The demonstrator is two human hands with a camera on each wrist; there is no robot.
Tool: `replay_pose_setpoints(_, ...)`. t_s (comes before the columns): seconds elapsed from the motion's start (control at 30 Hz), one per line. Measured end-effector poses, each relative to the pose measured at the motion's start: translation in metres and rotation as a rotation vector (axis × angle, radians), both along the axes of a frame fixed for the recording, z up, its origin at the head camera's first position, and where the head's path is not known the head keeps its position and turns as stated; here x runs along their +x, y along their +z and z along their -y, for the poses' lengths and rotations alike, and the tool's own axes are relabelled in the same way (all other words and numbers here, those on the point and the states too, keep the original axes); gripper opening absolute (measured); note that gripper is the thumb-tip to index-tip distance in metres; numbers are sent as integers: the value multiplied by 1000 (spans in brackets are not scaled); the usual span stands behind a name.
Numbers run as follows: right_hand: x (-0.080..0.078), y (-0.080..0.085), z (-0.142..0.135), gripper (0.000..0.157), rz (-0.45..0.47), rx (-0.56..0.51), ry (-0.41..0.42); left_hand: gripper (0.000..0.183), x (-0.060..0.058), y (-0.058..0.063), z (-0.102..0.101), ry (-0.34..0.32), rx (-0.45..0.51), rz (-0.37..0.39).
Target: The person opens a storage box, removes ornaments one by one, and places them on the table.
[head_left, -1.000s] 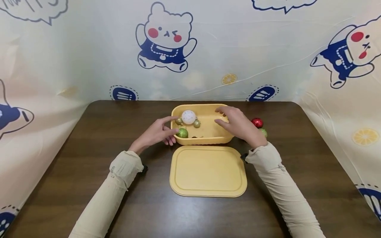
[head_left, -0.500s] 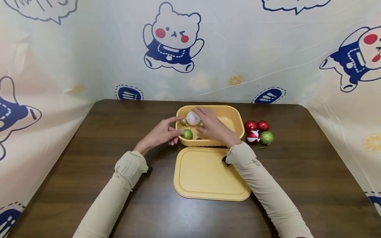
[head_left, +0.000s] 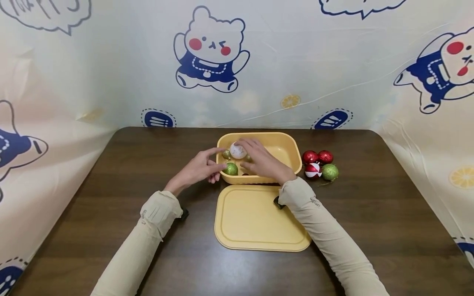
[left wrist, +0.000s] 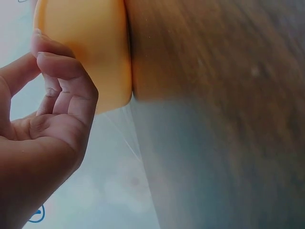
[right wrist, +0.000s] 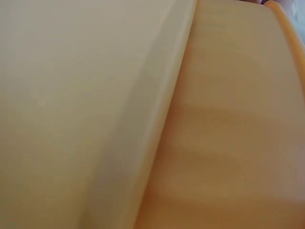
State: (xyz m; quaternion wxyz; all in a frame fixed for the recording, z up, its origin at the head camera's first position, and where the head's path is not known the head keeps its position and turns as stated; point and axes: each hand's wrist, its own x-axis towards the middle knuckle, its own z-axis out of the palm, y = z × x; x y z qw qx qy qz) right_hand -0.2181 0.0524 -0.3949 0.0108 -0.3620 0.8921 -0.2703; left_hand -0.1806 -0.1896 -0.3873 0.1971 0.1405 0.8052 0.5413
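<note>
head cam's evenly lit, soft glare on my table (head_left: 229, 269), but wrist cams are blurry and my left hand (left wrist: 59, 112) looks pretty dim up close

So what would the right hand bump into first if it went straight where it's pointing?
Probably the white speckled ball inside the yellow box. The right hand overlaps it in the head view, though whether they touch is unclear.

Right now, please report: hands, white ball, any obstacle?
Left fingers at left end of box. Right fingers over white ball, contact unclear. White ball inside box; gold balls close on both sides.
</note>
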Motion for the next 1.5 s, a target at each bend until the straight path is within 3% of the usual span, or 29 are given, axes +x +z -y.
replay_pose_setpoints(0.2,0,1,2,47,-72,-9,-35,65,-1,-1,1,10,-2,-20)
replay_pose_setpoints(0.47,-2,-2,2,50,60,16,-89,63,-2,-5,1,-2,5,-24)
replay_pose_setpoints(0.7,-2,-1,2,43,141,-62,-64,63,-1,-5,1,1,-1,-18)
replay_pose_setpoints(1.0,0,0,1,59,40,-43,-79,61,0,-3,1,7,-10,-25)
replay_pose_setpoints(1.27,1,0,-1,55,-5,-41,-96,63,0,-3,-1,0,-21,-15)
replay_pose_setpoints(1.5,3,9,-10,56,-47,-38,-125,63,-1,-2,-3,6,-27,-5)
